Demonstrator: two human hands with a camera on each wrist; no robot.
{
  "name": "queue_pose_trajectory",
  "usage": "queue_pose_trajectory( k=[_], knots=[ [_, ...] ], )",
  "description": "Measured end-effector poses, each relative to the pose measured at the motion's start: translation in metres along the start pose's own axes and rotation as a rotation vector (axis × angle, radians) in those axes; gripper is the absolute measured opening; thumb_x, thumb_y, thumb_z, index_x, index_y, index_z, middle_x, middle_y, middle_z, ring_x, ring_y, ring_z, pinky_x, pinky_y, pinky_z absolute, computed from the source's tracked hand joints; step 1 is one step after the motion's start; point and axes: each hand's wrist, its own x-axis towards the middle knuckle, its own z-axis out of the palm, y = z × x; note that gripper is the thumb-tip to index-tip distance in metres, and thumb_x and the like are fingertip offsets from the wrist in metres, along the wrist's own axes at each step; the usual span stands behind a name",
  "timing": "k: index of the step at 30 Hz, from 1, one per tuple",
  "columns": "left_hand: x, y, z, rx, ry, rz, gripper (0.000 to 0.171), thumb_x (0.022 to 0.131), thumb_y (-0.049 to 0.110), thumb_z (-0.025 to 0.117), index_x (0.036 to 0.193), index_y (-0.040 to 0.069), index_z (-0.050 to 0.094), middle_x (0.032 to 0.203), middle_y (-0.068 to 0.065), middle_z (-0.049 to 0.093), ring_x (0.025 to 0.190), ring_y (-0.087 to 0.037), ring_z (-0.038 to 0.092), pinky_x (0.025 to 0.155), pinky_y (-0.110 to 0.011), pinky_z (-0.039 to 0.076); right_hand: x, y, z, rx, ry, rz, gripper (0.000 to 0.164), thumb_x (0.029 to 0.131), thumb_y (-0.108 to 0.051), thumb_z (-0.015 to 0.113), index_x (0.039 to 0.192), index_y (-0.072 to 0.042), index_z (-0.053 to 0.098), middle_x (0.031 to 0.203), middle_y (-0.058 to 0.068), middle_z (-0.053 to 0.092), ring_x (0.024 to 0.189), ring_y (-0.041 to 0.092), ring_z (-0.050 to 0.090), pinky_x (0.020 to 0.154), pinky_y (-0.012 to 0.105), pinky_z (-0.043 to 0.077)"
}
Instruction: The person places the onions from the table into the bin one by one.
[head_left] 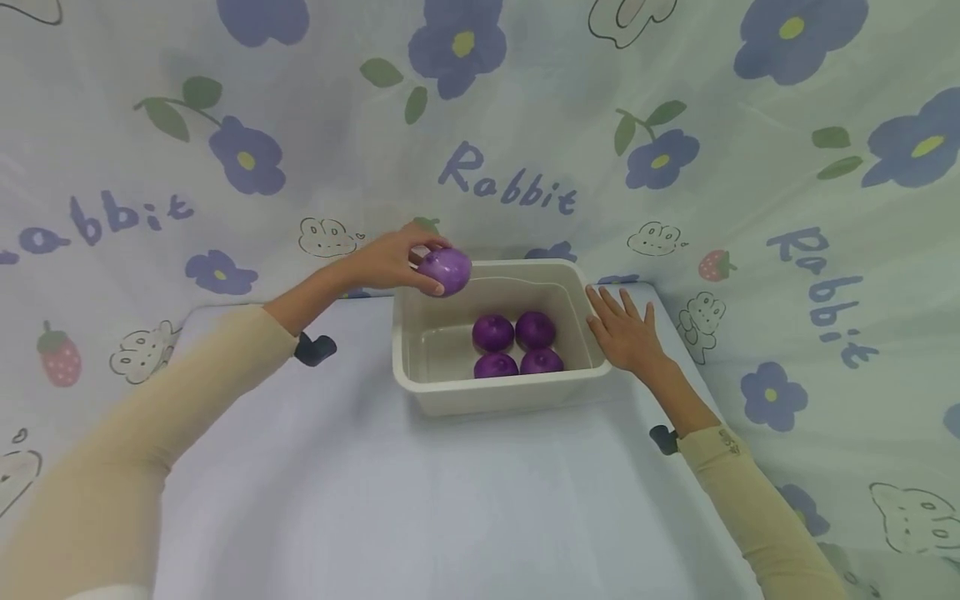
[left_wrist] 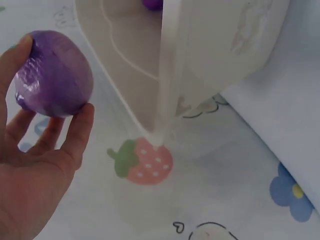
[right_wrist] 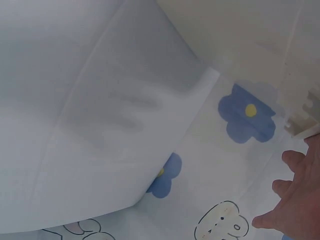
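Note:
My left hand [head_left: 393, 260] grips a shiny purple onion [head_left: 447, 272] above the back left corner of a cream plastic bin [head_left: 510, 388]. In the left wrist view, thumb and fingers hold that onion [left_wrist: 57, 75] from its sides, beside the bin's rim [left_wrist: 169, 65]. Several darker purple onions [head_left: 492, 333] lie together in the right half of the bin. My right hand [head_left: 626, 332] rests at the bin's right rim with its fingers straight and spread. The right wrist view shows only part of this hand [right_wrist: 297, 195], next to the bin's outer wall [right_wrist: 250, 40].
The bin stands at the back of a table with a white cover [head_left: 480, 500]. Behind and beside the table hangs a cloth [head_left: 337, 150] printed with flowers, rabbits and strawberries. Small dark pieces [head_left: 315, 350] show beside both wrists.

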Motion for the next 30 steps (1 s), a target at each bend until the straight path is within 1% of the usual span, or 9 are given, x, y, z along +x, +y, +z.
queue_pose_trajectory(
  k=[5, 8, 11, 15, 18, 22, 26, 28, 30],
  knots=[
    [0.015, 0.001, 0.01, 0.051, -0.09, 0.042, 0.069, 0.078, 0.019, 0.086, 0.138, 0.004, 0.056, 0.129, -0.016, 0.057, 0.115, -0.034, 0.059, 0.095, -0.043, 0.053, 0.0, 0.0, 0.001, -0.004, 0.003, -0.003, 0.06, 0.109, -0.044, 0.021, 0.162, -0.018, 0.013, 0.165, 0.012, 0.015, 0.15, 0.041, 0.001, 0.111, 0.071, -0.007],
    [0.021, 0.002, 0.015, 0.09, -0.147, 0.026, 0.07, 0.078, 0.022, 0.086, 0.138, 0.004, 0.055, 0.132, -0.017, 0.057, 0.116, -0.036, 0.059, 0.097, -0.043, 0.052, 0.0, 0.0, 0.0, 0.001, 0.004, -0.003, 0.06, 0.108, -0.044, 0.022, 0.162, -0.018, 0.013, 0.165, 0.012, 0.015, 0.15, 0.041, 0.002, 0.111, 0.071, -0.007],
    [0.026, 0.005, 0.019, 0.093, -0.198, 0.005, 0.071, 0.077, 0.021, 0.086, 0.138, 0.003, 0.054, 0.135, -0.02, 0.055, 0.117, -0.04, 0.059, 0.098, -0.046, 0.05, 0.0, 0.001, 0.0, 0.005, 0.012, -0.005, 0.059, 0.109, -0.044, 0.022, 0.161, -0.018, 0.014, 0.165, 0.012, 0.016, 0.149, 0.042, 0.004, 0.111, 0.071, -0.007],
    [0.033, 0.005, 0.025, 0.13, -0.257, -0.009, 0.071, 0.076, 0.02, 0.086, 0.138, 0.003, 0.054, 0.134, -0.02, 0.055, 0.119, -0.04, 0.057, 0.101, -0.046, 0.047, -0.001, 0.001, 0.0, 0.005, 0.016, -0.008, 0.059, 0.108, -0.044, 0.021, 0.161, -0.018, 0.014, 0.164, 0.012, 0.016, 0.149, 0.043, 0.005, 0.111, 0.072, -0.005],
    [0.039, 0.004, 0.03, 0.16, -0.304, 0.0, 0.069, 0.075, 0.019, 0.086, 0.136, 0.005, 0.056, 0.132, -0.018, 0.056, 0.119, -0.036, 0.056, 0.102, -0.044, 0.046, -0.001, 0.001, 0.0, 0.007, 0.014, -0.008, 0.06, 0.108, -0.044, 0.021, 0.161, -0.018, 0.014, 0.165, 0.012, 0.016, 0.149, 0.042, 0.004, 0.111, 0.072, -0.006],
    [0.043, 0.005, 0.037, 0.177, -0.374, 0.016, 0.067, 0.075, 0.019, 0.086, 0.135, 0.007, 0.058, 0.131, -0.016, 0.057, 0.118, -0.033, 0.055, 0.101, -0.043, 0.045, 0.0, 0.002, 0.001, 0.006, 0.015, -0.01, 0.06, 0.108, -0.045, 0.021, 0.161, -0.018, 0.014, 0.165, 0.012, 0.016, 0.149, 0.043, 0.005, 0.111, 0.071, -0.006],
    [0.048, 0.003, 0.045, 0.18, -0.457, 0.023, 0.067, 0.075, 0.014, 0.085, 0.135, 0.006, 0.058, 0.133, -0.019, 0.055, 0.121, -0.034, 0.052, 0.102, -0.044, 0.045, 0.0, 0.003, 0.001, 0.011, 0.01, -0.008, 0.06, 0.108, -0.045, 0.02, 0.162, -0.018, 0.013, 0.165, 0.012, 0.015, 0.15, 0.041, 0.002, 0.111, 0.071, -0.008],
    [0.05, 0.001, 0.049, 0.192, -0.493, 0.037, 0.067, 0.074, 0.012, 0.085, 0.134, 0.003, 0.058, 0.134, -0.022, 0.055, 0.122, -0.036, 0.052, 0.102, -0.044, 0.045, 0.0, 0.003, 0.001, 0.015, 0.006, -0.007, 0.06, 0.108, -0.045, 0.02, 0.162, -0.018, 0.013, 0.165, 0.012, 0.014, 0.15, 0.041, 0.001, 0.111, 0.07, -0.008],
    [0.053, 0.0, 0.053, 0.229, -0.521, 0.043, 0.067, 0.073, 0.012, 0.085, 0.133, 0.003, 0.058, 0.134, -0.022, 0.055, 0.121, -0.036, 0.053, 0.101, -0.044, 0.045, 0.0, 0.003, 0.001, 0.016, 0.005, -0.006, 0.06, 0.108, -0.045, 0.02, 0.162, -0.018, 0.013, 0.165, 0.012, 0.014, 0.15, 0.041, 0.0, 0.111, 0.07, -0.009]
  ],
)
